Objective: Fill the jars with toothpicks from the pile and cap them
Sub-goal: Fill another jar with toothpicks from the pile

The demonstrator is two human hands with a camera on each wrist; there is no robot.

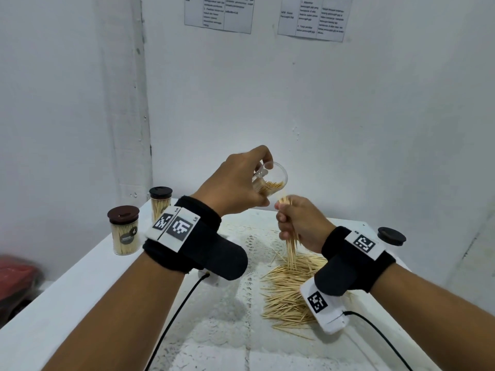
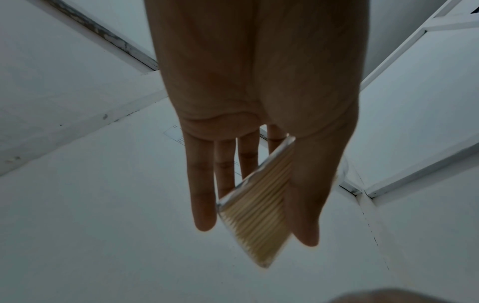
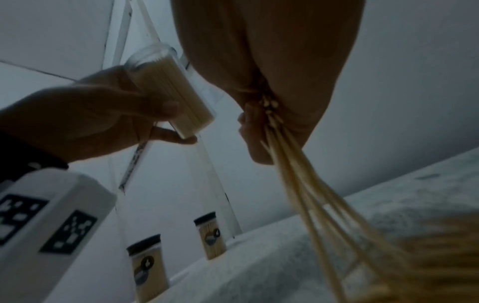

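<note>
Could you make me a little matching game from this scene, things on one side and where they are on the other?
Things:
1. open jar
2. bundle of toothpicks
3. loose black lid
4. capped jars

Places:
A. lying on the table's far right
B. standing at the table's left edge
C. held tilted in the left hand
D. gripped in the right hand

Pairs: 1-C, 2-D, 3-A, 4-B

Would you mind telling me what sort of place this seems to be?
Probably a plain indoor workroom set up for a packing task, not a home kitchen: printed sheets are taped to the bare white wall, and a white table in the corner holds capped jars and a pile of toothpicks.
</note>
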